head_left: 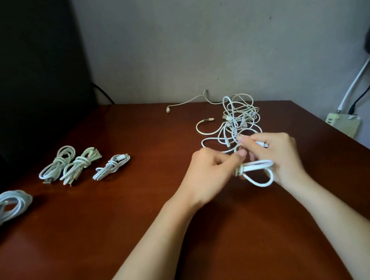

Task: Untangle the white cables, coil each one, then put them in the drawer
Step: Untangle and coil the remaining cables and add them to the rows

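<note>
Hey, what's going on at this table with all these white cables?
A person is coiling one white cable above the brown table: the left hand pinches its wrapped end, the right hand holds the loops. Just behind the hands lies a tangled pile not yet sorted. Three finished coils lie in a row at the left, with a fourth coil nearer the table's left edge. No drawer is in view.
</note>
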`<state>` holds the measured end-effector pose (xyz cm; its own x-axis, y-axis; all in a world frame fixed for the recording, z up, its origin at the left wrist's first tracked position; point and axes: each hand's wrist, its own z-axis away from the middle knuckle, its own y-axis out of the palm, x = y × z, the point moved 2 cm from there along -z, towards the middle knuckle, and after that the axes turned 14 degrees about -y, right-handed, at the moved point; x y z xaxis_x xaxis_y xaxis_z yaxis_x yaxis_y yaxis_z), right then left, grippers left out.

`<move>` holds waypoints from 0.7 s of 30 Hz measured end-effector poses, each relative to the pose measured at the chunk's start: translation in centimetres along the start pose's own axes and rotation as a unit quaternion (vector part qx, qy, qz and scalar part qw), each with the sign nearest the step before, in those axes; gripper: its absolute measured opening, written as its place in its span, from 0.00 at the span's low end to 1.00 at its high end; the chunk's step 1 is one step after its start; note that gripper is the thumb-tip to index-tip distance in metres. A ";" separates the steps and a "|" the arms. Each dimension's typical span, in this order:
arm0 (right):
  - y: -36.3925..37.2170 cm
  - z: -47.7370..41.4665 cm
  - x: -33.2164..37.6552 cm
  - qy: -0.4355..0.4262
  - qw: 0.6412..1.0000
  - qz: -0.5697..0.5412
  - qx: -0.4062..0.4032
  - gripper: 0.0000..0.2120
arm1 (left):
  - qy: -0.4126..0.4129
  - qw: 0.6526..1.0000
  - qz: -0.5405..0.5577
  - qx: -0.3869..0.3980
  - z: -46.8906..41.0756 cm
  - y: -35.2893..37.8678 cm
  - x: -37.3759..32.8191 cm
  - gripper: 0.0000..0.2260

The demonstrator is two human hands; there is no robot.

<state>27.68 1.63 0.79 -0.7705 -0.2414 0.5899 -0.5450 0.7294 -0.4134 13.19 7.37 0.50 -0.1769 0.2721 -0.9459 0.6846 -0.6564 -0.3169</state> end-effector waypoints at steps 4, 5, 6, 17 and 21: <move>0.2 0.4 0.2 -0.048 0.998 0.025 0.021 0.07 | -0.020 0.990 0.126 -0.062 -0.6 -1.1 0.3 0.24; 0.3 0.5 0.4 -0.062 0.997 0.036 0.019 0.06 | -0.031 0.983 0.168 -0.073 -0.8 -1.3 0.3 0.23; 0.4 0.6 0.7 -0.071 0.997 0.038 0.011 0.06 | -0.042 0.976 0.199 -0.080 -0.9 -1.6 0.3 0.22; 1.0 1.7 4.1 -0.326 0.939 0.103 -0.043 0.10 | -0.152 0.909 0.375 -0.102 -0.9 -2.4 0.4 0.12; 1.2 1.9 4.8 -0.361 0.925 0.118 -0.026 0.07 | -0.190 0.894 0.395 -0.092 -0.9 -2.3 0.6 0.12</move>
<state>22.77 0.12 1.81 -0.8959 -0.4224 -0.1378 -0.3314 0.8419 -0.4259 12.20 9.67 0.73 0.2095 -0.5076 -0.8357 0.8006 -0.4017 0.4447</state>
